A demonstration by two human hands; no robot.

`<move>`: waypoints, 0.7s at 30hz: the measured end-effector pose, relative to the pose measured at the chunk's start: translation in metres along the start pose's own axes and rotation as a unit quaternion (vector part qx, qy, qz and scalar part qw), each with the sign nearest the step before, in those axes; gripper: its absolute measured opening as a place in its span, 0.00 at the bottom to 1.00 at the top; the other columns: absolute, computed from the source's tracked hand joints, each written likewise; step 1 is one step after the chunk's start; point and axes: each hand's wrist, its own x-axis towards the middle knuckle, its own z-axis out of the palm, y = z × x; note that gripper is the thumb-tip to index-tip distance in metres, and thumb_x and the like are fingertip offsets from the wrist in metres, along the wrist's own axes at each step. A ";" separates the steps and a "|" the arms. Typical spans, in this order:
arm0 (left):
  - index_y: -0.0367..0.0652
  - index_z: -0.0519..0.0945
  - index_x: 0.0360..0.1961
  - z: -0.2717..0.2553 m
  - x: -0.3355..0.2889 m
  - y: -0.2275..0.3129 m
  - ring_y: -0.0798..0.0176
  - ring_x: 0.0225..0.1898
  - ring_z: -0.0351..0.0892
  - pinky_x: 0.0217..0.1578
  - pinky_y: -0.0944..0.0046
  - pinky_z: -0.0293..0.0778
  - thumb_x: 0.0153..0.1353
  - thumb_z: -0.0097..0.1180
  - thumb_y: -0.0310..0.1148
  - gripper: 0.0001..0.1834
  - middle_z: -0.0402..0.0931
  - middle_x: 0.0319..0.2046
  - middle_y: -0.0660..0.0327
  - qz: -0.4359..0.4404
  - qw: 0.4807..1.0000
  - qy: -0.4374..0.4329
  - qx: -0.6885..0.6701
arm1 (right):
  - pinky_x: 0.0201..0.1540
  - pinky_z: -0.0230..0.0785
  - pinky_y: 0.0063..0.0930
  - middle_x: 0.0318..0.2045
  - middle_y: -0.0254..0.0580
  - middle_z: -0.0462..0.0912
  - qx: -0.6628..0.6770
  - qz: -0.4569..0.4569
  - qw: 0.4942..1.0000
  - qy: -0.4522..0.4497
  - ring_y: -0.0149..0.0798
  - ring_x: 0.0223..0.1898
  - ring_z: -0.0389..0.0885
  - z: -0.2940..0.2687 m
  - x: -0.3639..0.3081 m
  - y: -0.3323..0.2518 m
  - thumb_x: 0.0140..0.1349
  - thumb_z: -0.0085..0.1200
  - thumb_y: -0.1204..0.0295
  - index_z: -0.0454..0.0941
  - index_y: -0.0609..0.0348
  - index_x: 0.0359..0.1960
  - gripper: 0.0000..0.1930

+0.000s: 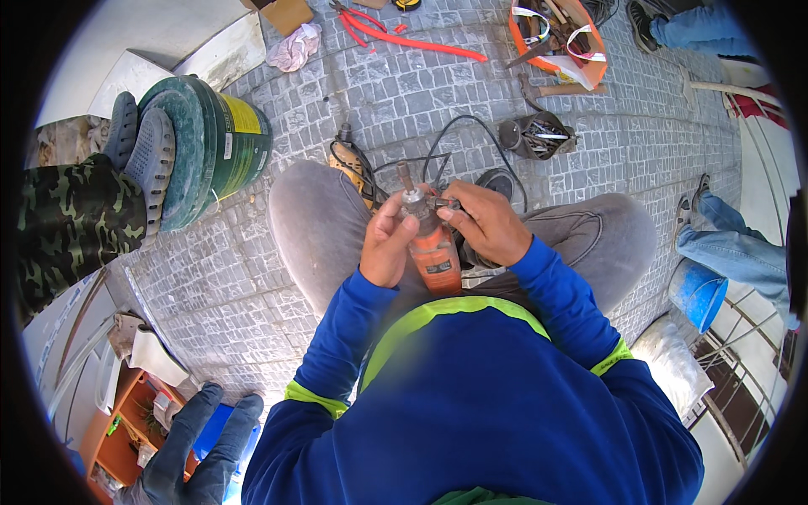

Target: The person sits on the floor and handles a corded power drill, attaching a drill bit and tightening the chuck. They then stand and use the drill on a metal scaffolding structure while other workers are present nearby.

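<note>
An orange corded-looking power tool (436,261) stands upright between my knees, its grey metal head upward and its lower end against my blue shirt. From the head rises a light collar with a brown, rod-like piece (406,175) on top. My left hand (387,244) is closed round the left side of the head, thumb near the collar. On the other side my right hand (488,220) pinches a small dark bar-like piece (448,204) against the head; its exact kind is partly hidden by the fingers.
A yellow power tool (349,167) with a black cord lies beyond my left knee. Farther off are a tool pouch (539,136), a hammer (560,89), an orange bucket of tools (515,34) and red tubing (429,46). Another person's shoes rest on a green bucket (227,160) at left.
</note>
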 end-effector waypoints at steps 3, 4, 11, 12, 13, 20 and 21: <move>0.34 0.66 0.65 0.002 0.000 0.002 0.63 0.57 0.76 0.59 0.60 0.71 0.69 0.54 0.33 0.26 0.73 0.58 0.57 -0.009 1.000 -0.014 -0.005 | 0.37 0.69 0.43 0.33 0.48 0.78 -0.035 -0.039 0.999 -0.007 0.54 0.37 0.78 -0.005 0.005 -0.001 0.63 0.55 0.65 0.75 0.61 0.40 0.12; 0.34 0.65 0.66 0.002 0.000 0.003 0.63 0.57 0.76 0.59 0.60 0.71 0.69 0.53 0.34 0.27 0.73 0.59 0.56 -0.015 1.000 -0.021 -0.007 | 0.36 0.69 0.43 0.33 0.48 0.78 -0.049 -0.050 0.997 -0.014 0.54 0.37 0.78 -0.007 0.007 0.000 0.63 0.55 0.65 0.75 0.61 0.40 0.12; 0.35 0.58 0.69 0.013 0.003 -0.002 0.64 0.56 0.75 0.57 0.62 0.70 0.70 0.52 0.37 0.32 0.71 0.59 0.55 0.071 0.996 0.011 0.054 | 0.36 0.69 0.46 0.33 0.49 0.78 -0.074 -0.108 0.991 0.016 0.56 0.36 0.78 0.001 0.014 0.001 0.60 0.58 0.68 0.74 0.61 0.39 0.11; 0.35 0.59 0.69 0.014 0.004 -0.003 0.64 0.55 0.75 0.57 0.63 0.70 0.69 0.53 0.37 0.31 0.72 0.57 0.55 0.098 0.992 0.018 0.079 | 0.36 0.69 0.47 0.33 0.49 0.78 -0.057 -0.088 0.994 0.027 0.56 0.36 0.78 0.008 0.011 -0.001 0.59 0.58 0.68 0.74 0.62 0.38 0.11; 0.36 0.60 0.68 0.015 0.004 -0.004 0.65 0.54 0.75 0.56 0.64 0.70 0.69 0.54 0.37 0.31 0.72 0.56 0.56 0.125 0.986 0.025 0.103 | 0.36 0.69 0.47 0.33 0.50 0.78 -0.042 -0.057 0.997 0.031 0.57 0.36 0.78 0.014 0.009 -0.003 0.59 0.58 0.68 0.74 0.62 0.38 0.11; 0.40 0.68 0.54 0.016 0.005 0.002 0.70 0.43 0.75 0.46 0.68 0.73 0.63 0.62 0.33 0.22 0.74 0.44 0.61 0.091 0.972 0.060 0.210 | 0.36 0.67 0.48 0.31 0.53 0.77 -0.016 -0.037 0.998 0.042 0.59 0.35 0.77 0.020 0.003 -0.009 0.60 0.54 0.71 0.73 0.63 0.38 0.09; 0.40 0.68 0.54 0.018 0.005 0.003 0.71 0.42 0.75 0.45 0.68 0.73 0.62 0.62 0.33 0.22 0.74 0.43 0.61 0.104 0.965 0.059 0.232 | 0.36 0.67 0.48 0.30 0.54 0.77 -0.010 -0.030 0.999 0.031 0.60 0.35 0.77 0.018 0.003 -0.009 0.60 0.53 0.70 0.73 0.63 0.38 0.09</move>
